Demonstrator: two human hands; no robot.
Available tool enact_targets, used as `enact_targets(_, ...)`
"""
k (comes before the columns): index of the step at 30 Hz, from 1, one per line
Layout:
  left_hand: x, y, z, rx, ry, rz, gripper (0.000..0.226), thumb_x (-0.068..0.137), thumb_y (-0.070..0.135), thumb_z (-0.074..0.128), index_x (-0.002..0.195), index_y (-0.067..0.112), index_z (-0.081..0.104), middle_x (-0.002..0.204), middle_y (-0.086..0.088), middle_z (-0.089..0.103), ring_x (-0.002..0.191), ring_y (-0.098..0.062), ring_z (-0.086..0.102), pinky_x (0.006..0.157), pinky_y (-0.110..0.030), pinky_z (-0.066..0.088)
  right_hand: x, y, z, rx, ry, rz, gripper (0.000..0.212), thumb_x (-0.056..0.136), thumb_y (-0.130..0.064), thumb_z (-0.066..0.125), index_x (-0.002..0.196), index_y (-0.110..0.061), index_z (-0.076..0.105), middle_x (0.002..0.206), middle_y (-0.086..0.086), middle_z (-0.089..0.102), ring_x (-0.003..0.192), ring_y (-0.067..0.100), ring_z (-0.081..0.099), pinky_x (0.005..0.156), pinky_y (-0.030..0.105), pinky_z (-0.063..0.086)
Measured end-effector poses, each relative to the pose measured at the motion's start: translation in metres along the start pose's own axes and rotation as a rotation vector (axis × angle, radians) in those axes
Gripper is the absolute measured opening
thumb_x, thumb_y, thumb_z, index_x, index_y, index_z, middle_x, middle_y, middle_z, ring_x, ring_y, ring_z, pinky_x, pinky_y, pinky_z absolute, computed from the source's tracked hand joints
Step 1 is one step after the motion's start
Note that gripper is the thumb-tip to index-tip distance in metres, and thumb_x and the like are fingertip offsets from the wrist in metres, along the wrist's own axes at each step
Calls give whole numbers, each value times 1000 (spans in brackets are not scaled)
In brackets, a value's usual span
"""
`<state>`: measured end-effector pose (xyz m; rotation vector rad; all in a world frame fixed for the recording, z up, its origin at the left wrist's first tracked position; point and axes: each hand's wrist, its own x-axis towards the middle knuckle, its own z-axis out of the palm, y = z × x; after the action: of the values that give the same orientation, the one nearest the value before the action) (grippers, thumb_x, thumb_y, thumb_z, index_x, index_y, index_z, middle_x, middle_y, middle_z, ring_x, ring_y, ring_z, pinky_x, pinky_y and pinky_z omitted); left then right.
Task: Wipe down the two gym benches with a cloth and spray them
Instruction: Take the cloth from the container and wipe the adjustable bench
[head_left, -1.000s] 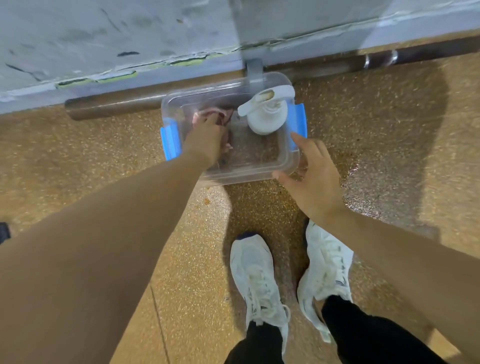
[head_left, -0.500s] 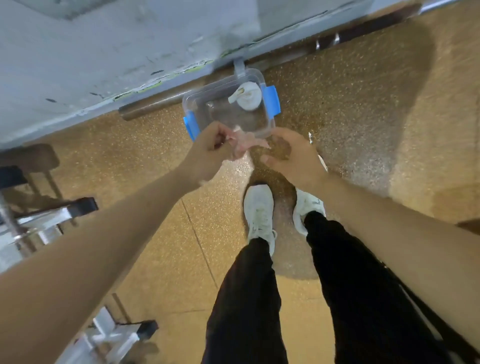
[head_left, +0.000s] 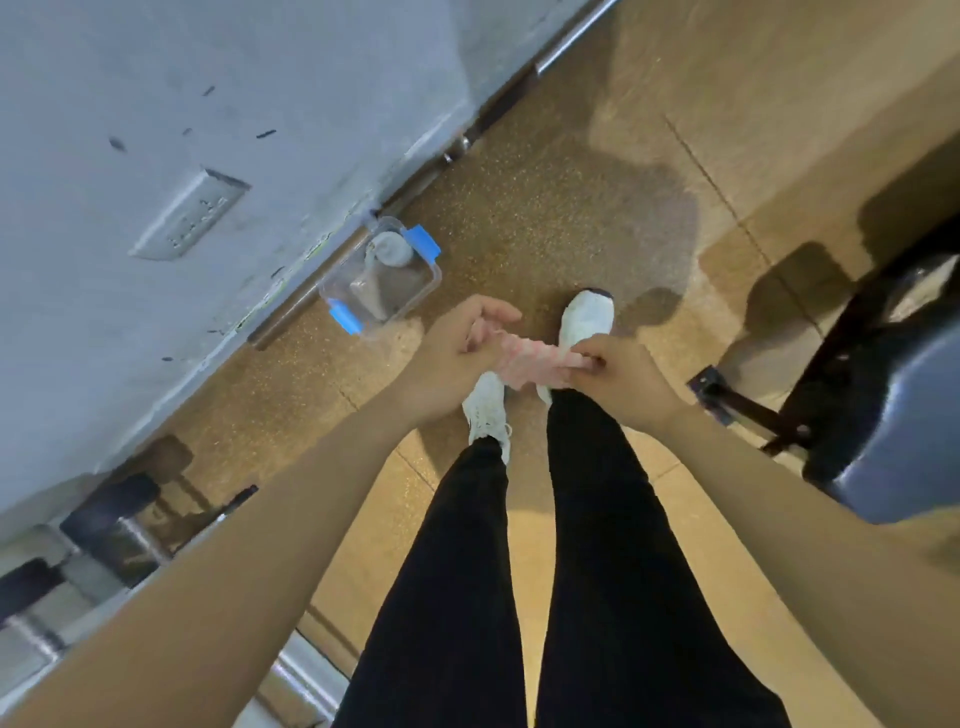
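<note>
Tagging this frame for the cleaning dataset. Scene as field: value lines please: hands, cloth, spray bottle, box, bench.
left hand: grips one end of the cloth
right hand: pinches the other end
cloth: pink-white, bunched, stretched between both hands
clear box: blue clips, on the floor against the wall
spray bottle: white, inside the clear box, no hand on it
bench: dark padded, at the person's right, no hand on it
</note>
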<state>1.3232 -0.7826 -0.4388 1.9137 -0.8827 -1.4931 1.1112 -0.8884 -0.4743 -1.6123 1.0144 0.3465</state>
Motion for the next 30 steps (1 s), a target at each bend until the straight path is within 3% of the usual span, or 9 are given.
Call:
enact_targets(3, -1, 24, 36, 141, -127, -3, 18, 98, 20, 68, 114, 14, 72, 107, 9, 70, 95, 4, 62, 77, -4, 44, -59, 30, -21, 211, 172, 52, 35, 93, -25, 72, 64, -28, 52, 62, -7, 43, 57, 4, 37, 54, 18, 30)
enact_targets(6, 1, 45, 85, 260, -220, -2, 19, 96, 27, 71, 108, 14, 76, 100, 6, 73, 87, 6, 63, 75, -6, 45, -113, 72, -34, 374, 315, 115, 26, 91, -26, 76, 71, -31, 60, 63, -10, 50, 58, 0, 44, 57, 17, 33)
enact_targets(9, 7, 67, 144, 310, -282, 22, 17, 96, 33, 68, 98, 18, 74, 91, 7, 70, 82, -1, 61, 73, -13, 46, -158, 124, -42, 471, 454, 187, 18, 89, -27, 77, 78, -19, 65, 70, -1, 56, 66, 6, 48, 62, 26, 38)
enact_targets(14, 17, 101, 259, 375, -398, 35, 9, 98, 28, 66, 97, 20, 71, 88, 2, 70, 82, -15, 64, 77, -31, 52, -229, 202, -54, 610, 665, 309, 12, 91, -18, 73, 82, -23, 67, 76, -7, 63, 69, 2, 58, 60, 14, 45)
enact_targets(17, 21, 118, 323, 377, -457, 58, 7, 98, 22, 65, 94, 26, 70, 80, 12, 66, 74, -4, 62, 72, -23, 53, -264, 246, -64, 638, 780, 388, 3, 93, -19, 71, 92, -22, 72, 84, -7, 70, 80, 8, 65, 68, 25, 54)
enact_targets(20, 33, 134, 378, 442, -468, 107, 13, 99, 14, 63, 94, 26, 68, 84, 16, 65, 75, 6, 59, 68, -9, 47, -283, 283, -82, 668, 900, 436, 6, 93, -18, 70, 95, -23, 70, 86, -12, 69, 82, 3, 65, 67, 19, 54)
enact_targets(23, 53, 146, 423, 516, -505, 157, 9, 99, 18, 63, 99, 21, 70, 88, 17, 65, 81, 1, 59, 70, -7, 44, -284, 313, -105, 701, 998, 467, 10, 91, -12, 69, 98, -20, 69, 83, -11, 67, 74, -1, 63, 65, 18, 50)
enact_targets(27, 93, 149, 466, 567, -513, 221, 9, 99, 21, 62, 101, 20, 71, 92, 14, 68, 87, -3, 62, 75, -16, 49, -263, 354, -128, 693, 1132, 589, 18, 87, -9, 70, 104, -14, 70, 89, -3, 68, 78, 13, 61, 80, 37, 55)
enact_targets(30, 127, 150, 486, 598, -376, 287, 8, 97, 21, 62, 96, 23, 70, 97, 6, 70, 88, -9, 63, 82, -34, 56, -238, 366, -135, 665, 1318, 592, 27, 89, -9, 66, 115, -14, 66, 100, -3, 63, 86, 16, 60, 87, 41, 55)
